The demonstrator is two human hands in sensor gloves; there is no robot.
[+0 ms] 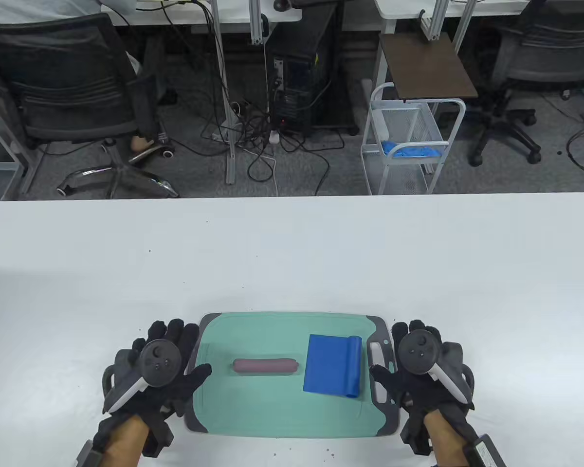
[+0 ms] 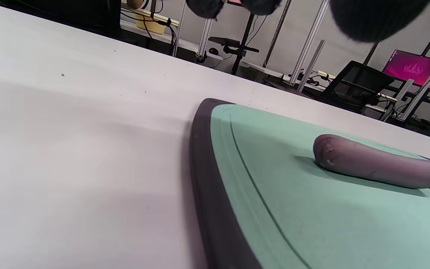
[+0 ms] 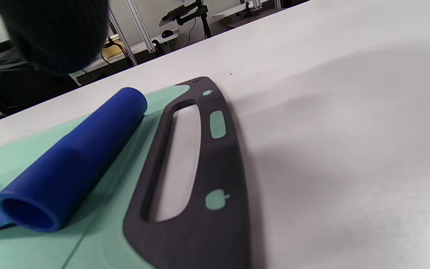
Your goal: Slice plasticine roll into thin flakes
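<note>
A purple-brown plasticine roll (image 1: 265, 367) lies whole on a green cutting board (image 1: 253, 413) with a dark rim; it also shows in the left wrist view (image 2: 375, 162). A blue scraper (image 1: 332, 365) with a rolled handle lies on the board just right of the roll, and its handle shows in the right wrist view (image 3: 77, 157). My left hand (image 1: 175, 357) rests open at the board's left edge, holding nothing. My right hand (image 1: 409, 350) rests open at the board's right edge beside the handle slot (image 3: 179, 160), holding nothing.
The white table (image 1: 292, 253) stretches behind and to both sides of the board. Behind the table stand office chairs (image 1: 73, 97), a computer tower (image 1: 299, 78) and a white wire cart (image 1: 409, 141).
</note>
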